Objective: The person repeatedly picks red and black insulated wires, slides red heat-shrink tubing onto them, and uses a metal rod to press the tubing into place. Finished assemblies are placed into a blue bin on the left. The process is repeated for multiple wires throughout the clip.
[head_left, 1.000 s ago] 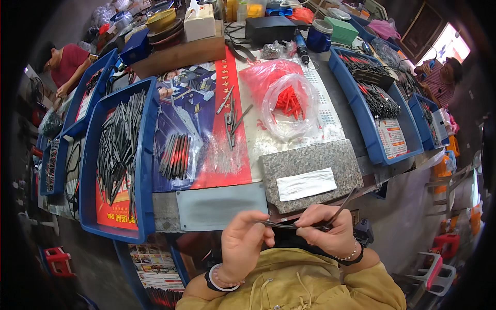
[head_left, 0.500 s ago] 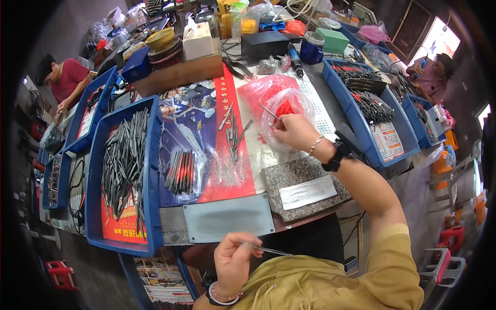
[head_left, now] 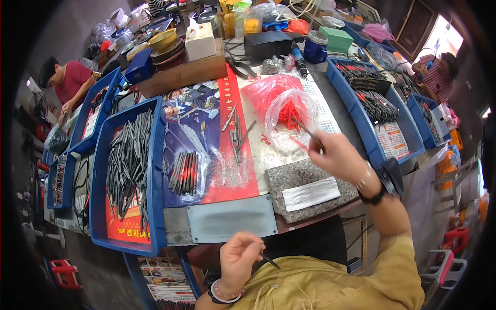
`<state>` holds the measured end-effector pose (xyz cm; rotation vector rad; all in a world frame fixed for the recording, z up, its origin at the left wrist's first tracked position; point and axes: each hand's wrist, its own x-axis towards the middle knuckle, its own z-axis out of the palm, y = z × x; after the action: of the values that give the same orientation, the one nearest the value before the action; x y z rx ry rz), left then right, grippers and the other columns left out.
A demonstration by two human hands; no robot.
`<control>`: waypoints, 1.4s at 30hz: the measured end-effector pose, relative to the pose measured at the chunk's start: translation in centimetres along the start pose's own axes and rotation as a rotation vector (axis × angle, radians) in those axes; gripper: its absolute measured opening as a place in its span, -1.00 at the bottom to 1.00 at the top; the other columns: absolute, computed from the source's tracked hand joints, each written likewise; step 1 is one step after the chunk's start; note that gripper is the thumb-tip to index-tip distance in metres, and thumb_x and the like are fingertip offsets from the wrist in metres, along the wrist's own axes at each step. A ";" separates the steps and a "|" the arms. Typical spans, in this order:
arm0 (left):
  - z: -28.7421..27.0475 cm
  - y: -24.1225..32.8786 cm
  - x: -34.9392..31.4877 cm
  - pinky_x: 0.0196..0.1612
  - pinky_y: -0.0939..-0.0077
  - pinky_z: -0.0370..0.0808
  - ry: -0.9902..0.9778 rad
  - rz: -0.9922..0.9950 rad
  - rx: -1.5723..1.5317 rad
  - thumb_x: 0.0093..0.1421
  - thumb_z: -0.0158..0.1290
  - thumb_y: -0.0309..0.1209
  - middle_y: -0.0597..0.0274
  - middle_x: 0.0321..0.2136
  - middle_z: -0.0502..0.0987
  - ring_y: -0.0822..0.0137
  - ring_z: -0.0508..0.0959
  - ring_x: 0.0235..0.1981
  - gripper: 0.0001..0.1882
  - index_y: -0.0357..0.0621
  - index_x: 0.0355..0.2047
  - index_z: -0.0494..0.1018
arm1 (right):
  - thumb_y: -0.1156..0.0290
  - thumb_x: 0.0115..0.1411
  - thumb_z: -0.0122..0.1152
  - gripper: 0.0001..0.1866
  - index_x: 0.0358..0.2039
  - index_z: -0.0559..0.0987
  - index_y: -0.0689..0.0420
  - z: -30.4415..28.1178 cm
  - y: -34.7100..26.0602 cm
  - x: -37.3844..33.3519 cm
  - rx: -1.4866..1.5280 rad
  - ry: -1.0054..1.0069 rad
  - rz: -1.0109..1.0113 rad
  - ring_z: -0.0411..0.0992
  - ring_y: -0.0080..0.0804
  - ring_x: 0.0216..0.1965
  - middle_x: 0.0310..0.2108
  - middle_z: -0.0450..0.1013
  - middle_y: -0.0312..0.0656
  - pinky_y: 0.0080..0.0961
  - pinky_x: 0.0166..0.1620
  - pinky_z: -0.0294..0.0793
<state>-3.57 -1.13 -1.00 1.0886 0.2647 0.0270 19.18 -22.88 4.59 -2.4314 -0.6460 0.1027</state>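
Observation:
My left hand (head_left: pixel 239 260), close to my body below the table edge, pinches a thin dark pointed rod (head_left: pixel 270 262). My right hand (head_left: pixel 337 157), over the table beside an open clear plastic bag (head_left: pixel 276 135), grips a thin dark grey rod (head_left: pixel 304 125) angled toward the bag. A small red strip (head_left: pixel 298 142) shows by its fingertips; how it is held, I cannot tell. Inside the bag lie small red pieces (head_left: pixel 289 114). Below that hand sits a speckled stone slab (head_left: pixel 289 178) with a folded white cloth (head_left: pixel 311 194) on it.
At left, a blue tray (head_left: pixel 159 201) holds many grey rods. A row of black-and-red rods (head_left: pixel 183 173) and loose grey rods (head_left: pixel 236 135) lie on the table. Another blue tray (head_left: pixel 356 129) stands right, near a blue mug (head_left: pixel 315 49). People sit far left and far right.
My right hand has drawn back from the bag, toward me and to the right, and a red strip now shows beside it. The rod in my left hand has tilted further downward.

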 end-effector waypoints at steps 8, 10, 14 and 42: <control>3.2 -0.8 1.8 -0.37 0.74 0.40 -0.213 0.144 0.408 0.30 0.07 -0.59 0.31 -0.28 0.53 0.64 0.47 -0.40 -0.80 -0.33 -0.08 0.53 | 0.50 0.09 0.37 -0.86 -0.37 0.59 0.25 1.3 -4.6 -13.1 0.454 -0.301 0.071 0.50 -0.51 -0.54 -0.52 0.54 -0.16 -0.56 -0.41 0.49; 3.4 -0.9 1.7 -0.38 0.74 0.38 -0.256 0.138 0.428 0.31 0.07 -0.57 0.33 -0.31 0.51 0.65 0.44 -0.41 -0.84 -0.33 -0.12 0.53 | 0.56 0.08 0.36 -0.88 -0.39 0.58 0.30 2.3 -4.5 -14.0 0.584 -0.228 0.133 0.51 -0.60 -0.51 -0.51 0.55 -0.17 -0.64 -0.39 0.52; 3.6 -0.9 1.0 -0.37 0.74 0.35 -0.267 -0.029 0.292 0.33 0.05 -0.55 0.36 -0.33 0.49 0.66 0.43 -0.40 -0.85 -0.32 -0.12 0.51 | 0.58 0.07 0.35 -0.90 -0.42 0.58 0.30 2.9 -3.4 -14.7 0.596 -0.228 0.086 0.49 -0.62 -0.52 -0.50 0.55 -0.19 -0.66 -0.40 0.50; 4.1 -0.7 1.1 -0.40 0.72 0.46 -0.075 -0.287 -0.108 0.39 0.01 -0.37 0.23 -0.35 0.59 0.55 0.52 -0.50 -0.79 -0.28 -0.13 0.48 | 0.70 0.14 0.21 -0.75 -0.14 0.59 0.33 4.7 -3.8 -16.4 1.059 -0.053 0.212 0.37 -0.70 -0.55 -0.45 0.54 -0.22 -0.75 -0.48 0.32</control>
<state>-1.70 -4.85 -0.05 0.9339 0.3461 -0.2522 2.12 -25.42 1.74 -1.4545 -0.2320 0.4661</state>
